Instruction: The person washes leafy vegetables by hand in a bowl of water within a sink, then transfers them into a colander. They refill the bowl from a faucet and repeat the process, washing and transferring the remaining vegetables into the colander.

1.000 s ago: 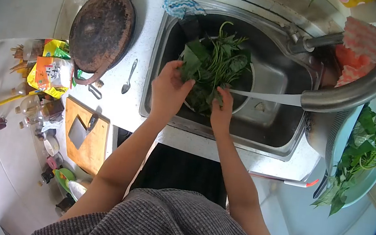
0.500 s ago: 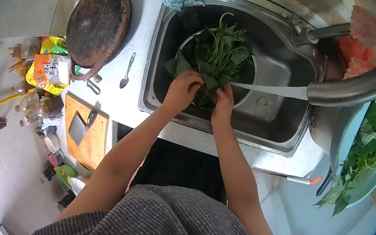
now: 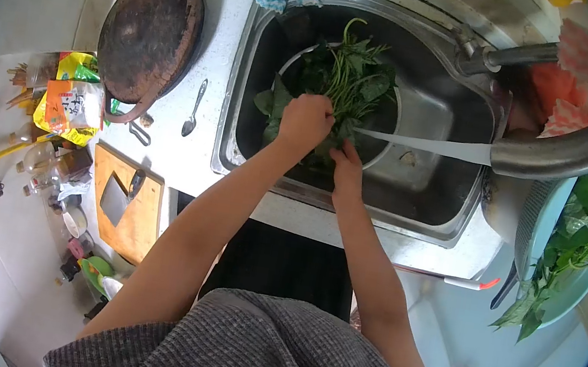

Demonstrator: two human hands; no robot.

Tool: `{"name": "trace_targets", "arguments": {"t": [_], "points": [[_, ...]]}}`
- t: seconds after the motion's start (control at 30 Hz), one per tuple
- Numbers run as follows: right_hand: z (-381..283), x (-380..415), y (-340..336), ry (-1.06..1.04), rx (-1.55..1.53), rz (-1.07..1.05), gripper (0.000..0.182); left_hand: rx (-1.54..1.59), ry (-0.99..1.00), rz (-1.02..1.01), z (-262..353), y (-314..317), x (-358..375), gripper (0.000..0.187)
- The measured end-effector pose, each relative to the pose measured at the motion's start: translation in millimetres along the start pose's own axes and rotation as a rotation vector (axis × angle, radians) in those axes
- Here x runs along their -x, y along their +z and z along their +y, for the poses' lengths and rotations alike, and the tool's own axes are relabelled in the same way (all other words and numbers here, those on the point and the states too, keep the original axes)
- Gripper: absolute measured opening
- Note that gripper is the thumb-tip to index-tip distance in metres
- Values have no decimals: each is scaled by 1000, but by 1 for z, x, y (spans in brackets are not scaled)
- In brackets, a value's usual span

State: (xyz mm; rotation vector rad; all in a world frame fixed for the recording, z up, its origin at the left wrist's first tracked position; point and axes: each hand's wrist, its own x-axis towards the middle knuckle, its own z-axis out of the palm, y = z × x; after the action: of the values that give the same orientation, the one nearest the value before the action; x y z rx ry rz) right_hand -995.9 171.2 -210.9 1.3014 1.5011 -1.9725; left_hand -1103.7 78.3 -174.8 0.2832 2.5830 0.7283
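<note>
Greens (image 3: 356, 71) lie in a bowl (image 3: 397, 115) in the sink (image 3: 431, 181), right of the spoon (image 3: 190, 122).

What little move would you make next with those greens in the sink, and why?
I'd probably turn the leafy greens under the stream from the faucet: it seems to meet them only near the right hand, while leaves beyond the left hand lie out of it.

Leafy greens (image 3: 360, 68) lie loosely heaped in a round bowl (image 3: 387, 121) inside the sink (image 3: 424, 229). Their stems (image 3: 339, 76) are slender, their leaves (image 3: 374, 87) broad.
</note>
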Motion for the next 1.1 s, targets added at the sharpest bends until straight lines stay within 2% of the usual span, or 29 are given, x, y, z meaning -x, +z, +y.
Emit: {"name": "trace_targets", "arguments": {"t": [0.03,0.07,0.13,0.17,0.23,0.27,0.3,0.33,0.37,0.4,0.43,0.47,0.53,0.57,0.63,0.67,0.77,0.83,0.87,0.93,0.97,1.03,1.1], "points": [[-2,5,0,-7,0,7,62,133,-29,10,3,-5,2,24],[-4,11,0,-152,153,40,59,268,-59,21,4,-7,3,24],[-4,21,3,-439,456,101,53,329,-77,51,-14,17,-6,25],[-8,22,8,-544,480,83,51,358,-87,68,-24,27,-11,25],[-12,20,19,-751,522,44,48,321,-65,284,-44,27,-11,28],[-12,15,26,-818,679,83,46,300,-50,383,-54,23,-8,30],[-12,5,33,-882,838,122,44,94,-108,325,-54,6,1,44],[-10,-5,37,-945,1002,156,43,-94,-76,288,-56,-1,12,48],[4,-24,36,-762,1295,50,52,-282,-40,255,-57,-6,20,51],[6,-34,34,-661,1406,-22,54,-470,2,221,-56,-9,25,54],[7,-43,30,-554,1510,-94,57,-497,-58,83,-54,-10,29,63],[6,-49,29,-443,1609,-168,60,-518,-60,43,-55,-9,30,67],[7,-59,30,-365,1726,-179,62,-555,-69,-47,-59,-1,35,75],[7,-61,30,-324,1787,-186,64,-525,-85,-107,-63,5,35,70],[4,-65,33,-268,1804,-216,64,-464,-116,-212,-71,15,27,61],[2,-65,33,-242,1815,-231,64,-426,-112,-192,-72,16,27,56],[-4,-54,22,-421,1682,-184,62,-269,-75,-106,-70,11,21,43],[-18,-50,23,-447,1648,-135,52,-115,-45,-24,-65,5,18,36],[-25,-48,28,-466,1628,-115,47,-192,-48,-89,-73,16,20,34],[-28,-57,47,-601,1278,78,34,-357,-54,-205,-95,43,23,30],[-29,-64,56,-658,1093,168,28,-419,33,-208,-91,44,28,29],[-19,-84,68,-641,1185,228,23,-543,205,-225,-78,48,43,28],[-17,-87,68,-620,1192,229,20,-543,63,-77,-41,24,42,25]]}}
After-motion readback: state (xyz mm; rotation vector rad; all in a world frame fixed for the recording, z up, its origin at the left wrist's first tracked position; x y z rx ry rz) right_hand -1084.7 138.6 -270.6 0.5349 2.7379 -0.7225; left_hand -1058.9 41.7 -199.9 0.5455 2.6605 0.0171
